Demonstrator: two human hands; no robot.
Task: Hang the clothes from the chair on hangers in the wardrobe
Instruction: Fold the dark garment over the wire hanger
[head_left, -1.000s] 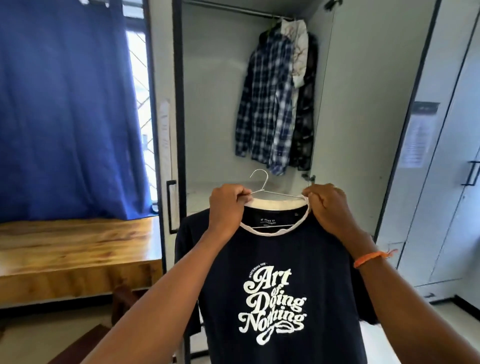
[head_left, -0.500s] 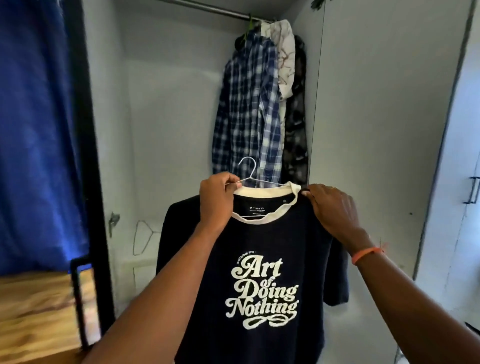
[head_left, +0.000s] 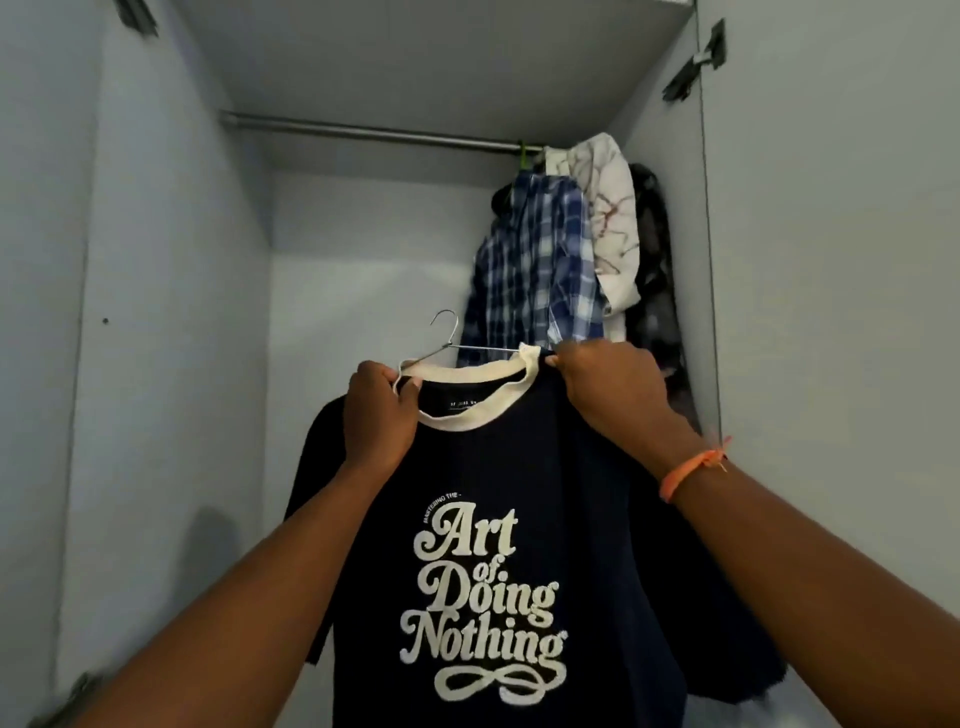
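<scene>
A dark navy T-shirt with a cream collar and white lettering hangs on a thin wire hanger, whose hook sticks up above the collar. My left hand grips the collar and hanger at the left shoulder. My right hand pinches the collar at the right shoulder; an orange band circles that wrist. I hold the shirt up inside the open wardrobe, well below the metal rail.
At the rail's right end hang a blue plaid shirt, a white patterned garment and a dark garment. The grey left wall and right door flank the opening. The rail's left stretch is bare.
I have stepped closer and the view has tilted up into the wardrobe. Both hands have lifted the shirt on its hanger toward the rail. The blue curtain has left the view.
</scene>
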